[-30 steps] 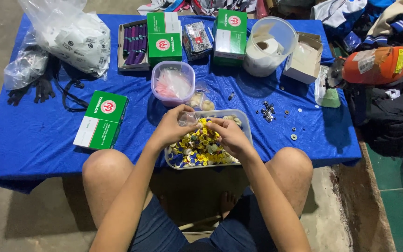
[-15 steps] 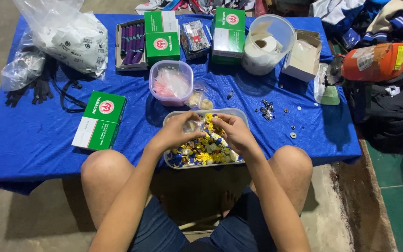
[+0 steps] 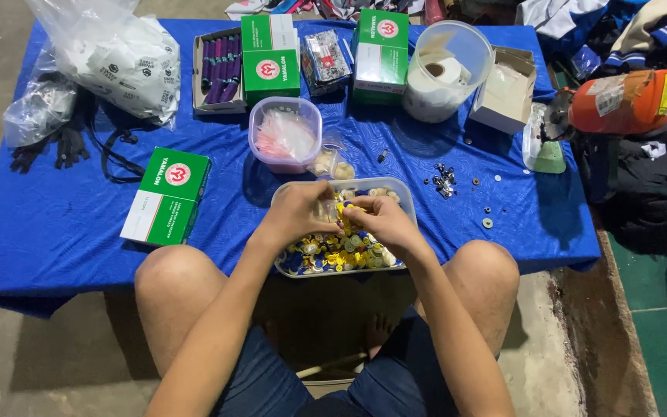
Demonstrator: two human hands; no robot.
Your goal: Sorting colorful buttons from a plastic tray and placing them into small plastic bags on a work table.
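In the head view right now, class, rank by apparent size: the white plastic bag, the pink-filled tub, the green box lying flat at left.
1. white plastic bag
2. green box
3. pink-filled tub; close to the box, so unsure

Head cam, single view: looking steeply down from the seated person's head, facing fwd over knees & forearms onto blue table (image 3: pixel 63 232). Close range; left hand (image 3: pixel 296 212) & right hand (image 3: pixel 380 218) sitting near frame centre, table's far edge reaching top. No 2nd view, so nothing shared.

Blue table (image 3: pixel 63 224) w/ green boxes (image 3: pixel 167 197); tray (image 3: pixel 404 189); tub (image 3: pixel 286 133).
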